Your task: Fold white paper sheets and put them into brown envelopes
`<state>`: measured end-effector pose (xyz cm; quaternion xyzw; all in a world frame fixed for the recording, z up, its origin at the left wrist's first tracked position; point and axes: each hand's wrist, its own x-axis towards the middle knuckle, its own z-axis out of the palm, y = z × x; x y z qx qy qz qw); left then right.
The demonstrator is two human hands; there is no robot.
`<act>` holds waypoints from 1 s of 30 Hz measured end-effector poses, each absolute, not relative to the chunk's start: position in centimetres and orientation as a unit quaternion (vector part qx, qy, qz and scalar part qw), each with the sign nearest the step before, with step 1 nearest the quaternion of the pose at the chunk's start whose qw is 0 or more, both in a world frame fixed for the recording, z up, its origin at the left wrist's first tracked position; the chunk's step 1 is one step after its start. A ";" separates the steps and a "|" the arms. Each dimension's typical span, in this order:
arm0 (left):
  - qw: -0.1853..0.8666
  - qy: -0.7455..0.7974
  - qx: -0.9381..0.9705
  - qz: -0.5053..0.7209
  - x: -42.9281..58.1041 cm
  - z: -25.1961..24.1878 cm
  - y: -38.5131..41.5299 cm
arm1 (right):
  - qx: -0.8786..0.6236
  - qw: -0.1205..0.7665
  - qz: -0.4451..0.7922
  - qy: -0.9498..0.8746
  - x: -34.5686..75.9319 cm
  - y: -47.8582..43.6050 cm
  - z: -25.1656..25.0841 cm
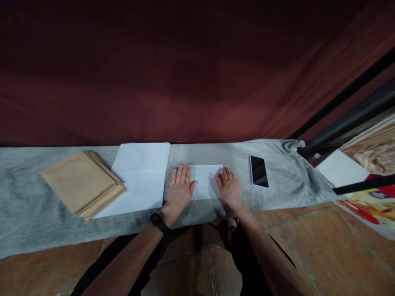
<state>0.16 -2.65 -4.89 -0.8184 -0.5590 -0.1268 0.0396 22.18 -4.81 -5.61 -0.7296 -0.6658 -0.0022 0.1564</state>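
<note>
Under the left hand (180,188) and right hand (229,188), both flat, unclenched and apart on its ends, the paper (206,180) lies on the counter (277,197); uneven pressure could probably slide or wrinkle it.

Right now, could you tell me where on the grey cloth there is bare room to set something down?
Bare grey cloth lies left of the brown envelopes and right of the phone, up to the crumpled end. A narrow strip separates phone and right hand. Crowded: envelopes, white sheets, then the small paper under the left hand and right hand.
</note>
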 end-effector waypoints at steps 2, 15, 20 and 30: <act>0.035 -0.543 -0.831 -0.120 0.5 -4.4 -2.9 | -0.748 0.160 0.020 -0.644 22.5 -4.7 -4.8; -0.008 -0.520 -0.848 -0.108 1.5 -4.2 -3.2 | -0.756 0.241 0.256 -0.552 23.6 -3.8 -2.8; -0.008 -0.540 -0.833 -0.120 1.3 -3.3 -3.1 | -0.711 0.345 0.308 -0.530 23.9 -3.2 -3.1; -0.307 -0.600 -0.605 -0.423 -1.3 -4.0 1.4 | -0.579 0.618 0.333 -0.415 24.6 -2.8 -0.4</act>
